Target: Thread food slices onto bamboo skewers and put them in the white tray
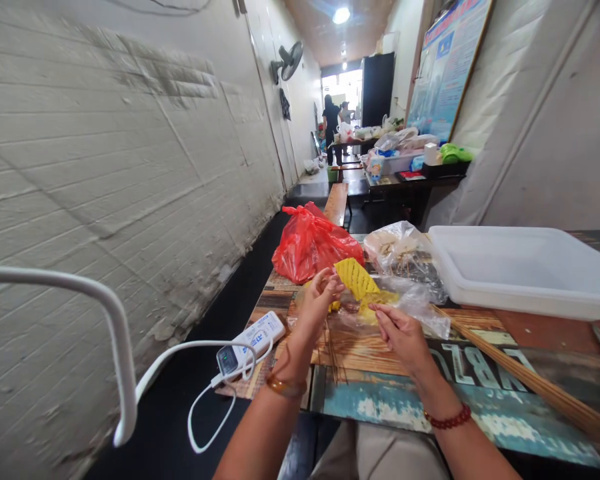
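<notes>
A flat yellow slice of food (357, 279) with dark slits is held up over the table; its exact kind cannot be told. At its left edge, my left hand (324, 293) has curled fingers closed on it. My right hand (400, 330) is in a pinch just below the slice's lower right corner; what lies between the fingertips is too small to make out. Under the hands, a clear plastic bag (420, 307) lies with more yellow pieces (375, 307). Several thin sticks (334, 353) rest on the wood beneath my left hand.
A knotted red plastic bag (313, 247) and a clear bag (395, 243) stand behind the hands. At right are a white plastic tub (525, 267) and a bundle of bamboo skewers (525, 373). A cabled power bank (253, 343) sits at the left edge. People (331, 127) stand far back.
</notes>
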Demonstrator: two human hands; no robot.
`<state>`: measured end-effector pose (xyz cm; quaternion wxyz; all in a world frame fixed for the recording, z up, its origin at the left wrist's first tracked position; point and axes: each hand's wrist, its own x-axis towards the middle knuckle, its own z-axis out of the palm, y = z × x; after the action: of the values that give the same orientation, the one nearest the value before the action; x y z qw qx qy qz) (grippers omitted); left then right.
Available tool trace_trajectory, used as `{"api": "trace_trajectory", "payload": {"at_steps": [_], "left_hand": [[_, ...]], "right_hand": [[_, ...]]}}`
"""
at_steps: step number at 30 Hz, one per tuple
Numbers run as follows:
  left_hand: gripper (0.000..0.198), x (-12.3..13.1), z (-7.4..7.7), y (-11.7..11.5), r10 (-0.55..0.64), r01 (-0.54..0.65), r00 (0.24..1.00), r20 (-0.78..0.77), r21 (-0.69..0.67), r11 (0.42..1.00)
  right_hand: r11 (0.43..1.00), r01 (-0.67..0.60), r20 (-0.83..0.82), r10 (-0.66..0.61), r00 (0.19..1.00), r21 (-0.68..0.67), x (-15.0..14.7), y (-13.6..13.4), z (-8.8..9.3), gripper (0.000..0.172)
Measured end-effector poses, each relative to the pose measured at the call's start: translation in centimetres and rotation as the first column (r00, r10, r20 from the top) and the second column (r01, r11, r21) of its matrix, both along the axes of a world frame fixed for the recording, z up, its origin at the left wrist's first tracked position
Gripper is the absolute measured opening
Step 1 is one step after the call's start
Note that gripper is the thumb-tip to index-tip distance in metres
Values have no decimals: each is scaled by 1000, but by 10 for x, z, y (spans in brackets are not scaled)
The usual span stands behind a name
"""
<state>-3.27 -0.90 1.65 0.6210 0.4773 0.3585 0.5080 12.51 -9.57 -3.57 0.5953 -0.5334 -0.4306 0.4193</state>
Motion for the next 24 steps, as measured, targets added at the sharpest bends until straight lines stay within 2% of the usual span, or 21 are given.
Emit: {"api": "trace_trajectory", "payload": {"at_steps": [4,7,10,12,14,16,18,20,21,24], "left_hand": [[38,-36,8,-10,116,-56,967,-227,256,965],[33,-60,7,-13,223,1,853,-471,429,903],[37,-73,5,-15,325,190,641,-695,554,810],[47,-74,3,-17,382,321,461,-801,552,770],[52,-74,2,-20,422,393,270,-865,499,772],[48,-73,1,-22,440,422,108,-891,442,792],[30,-75,1,-22,447,417,14,-895,411,810],[11,-78,1,-19,456,393,3,-890,420,818],[10,-80,1,-17,467,375,32,-883,444,814],[16,-84,1,-9,516,264,197,-834,552,791]], "right_hand": [[1000,22,1,-22,1000,17,2,-2,0,41],[999,34,-19,-33,999,15,1,-8,4,42],[999,22,-35,-20,999,44,-3,-19,12,45],[999,8,-34,-6,999,40,-7,-29,19,44],[1000,8,-47,-7,999,23,-11,-39,26,42],[1000,22,-72,-21,997,12,-14,-48,30,41],[999,32,-93,-32,995,-2,-16,-54,32,44],[999,36,-97,-38,995,-28,-18,-58,31,47],[998,39,-101,-42,994,-40,-20,-60,31,47],[997,23,-116,-32,993,-77,-26,-67,29,44]]}}
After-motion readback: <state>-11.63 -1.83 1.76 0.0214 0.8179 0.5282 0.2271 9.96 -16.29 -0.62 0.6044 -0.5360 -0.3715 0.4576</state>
